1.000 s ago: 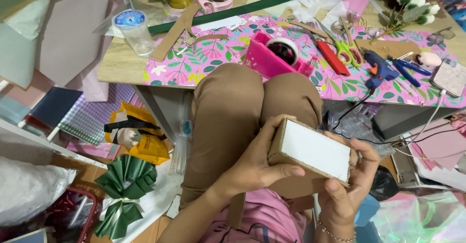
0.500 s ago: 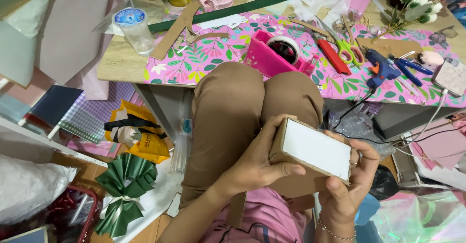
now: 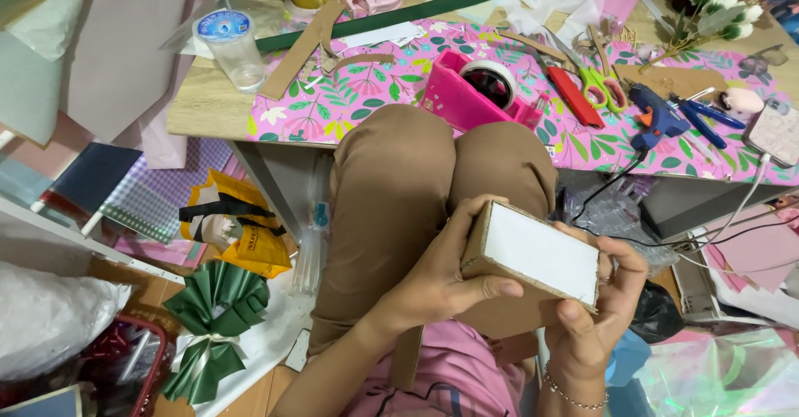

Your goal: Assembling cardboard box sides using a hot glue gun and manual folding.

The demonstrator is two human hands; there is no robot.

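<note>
Both my hands hold a small cardboard box (image 3: pixel 537 252) with a white top face above my lap. My left hand (image 3: pixel 437 280) grips its left end, thumb along the lower edge. My right hand (image 3: pixel 593 317) cups the right end from below, fingers curled around the corner. My knees in brown trousers (image 3: pixel 416 184) are drawn up under the edge of the table (image 3: pixel 212 113). A strip of cardboard hangs down below the box, between my wrists.
The table holds a pink floral sheet (image 3: pixel 349 92), a pink tape dispenser (image 3: pixel 474 92), green-handled scissors (image 3: pixel 598 82), a red cutter (image 3: pixel 574 96), a blue glue gun (image 3: pixel 653 117), a clear plastic cup (image 3: pixel 229 47) and cardboard strips. On the floor lie a green pleated paper fan (image 3: pixel 212 317) and a yellow bag (image 3: pixel 241 225).
</note>
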